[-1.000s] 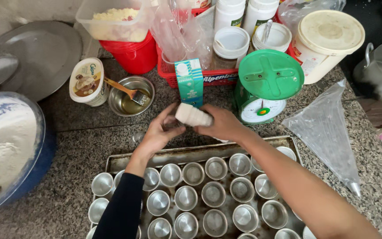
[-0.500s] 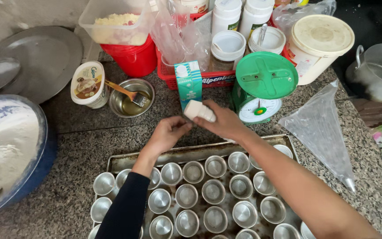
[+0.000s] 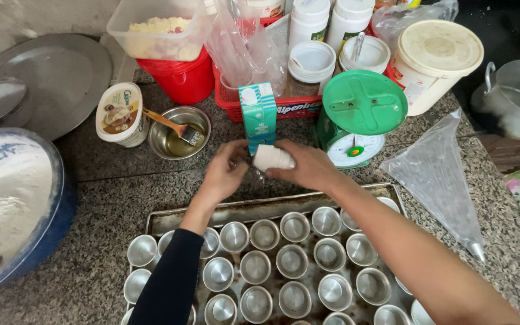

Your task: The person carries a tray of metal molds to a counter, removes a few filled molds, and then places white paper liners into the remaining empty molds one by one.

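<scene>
One view only: head cam, steep downward look, close over granite counter (image 3: pixel 109 198). Faces toward back wall w/ containers along top edge. Baking tray (image 3: pixel 260 207) cut off at bottom; both forearms enter from below.

The table (image 3: pixel 109 198) is showing as speckled grey stone, polished but dull. The baking tray (image 3: pixel 272 207) is looking like worn, matt metal, and the small cups (image 3: pixel 295 226) in it are gleaming as smooth shiny metal. The right hand (image 3: pixel 308 168) is gripping a small white stack of cups (image 3: pixel 273 158), matt and papery. The piping bag (image 3: pixel 440 174) is lying as clear, glossy plastic film. The scale (image 3: pixel 362 105) is showing smooth green plastic. The bowl (image 3: pixel 179 129) is shining as metal, holding a wooden-handled brush (image 3: pixel 173 124).
</scene>
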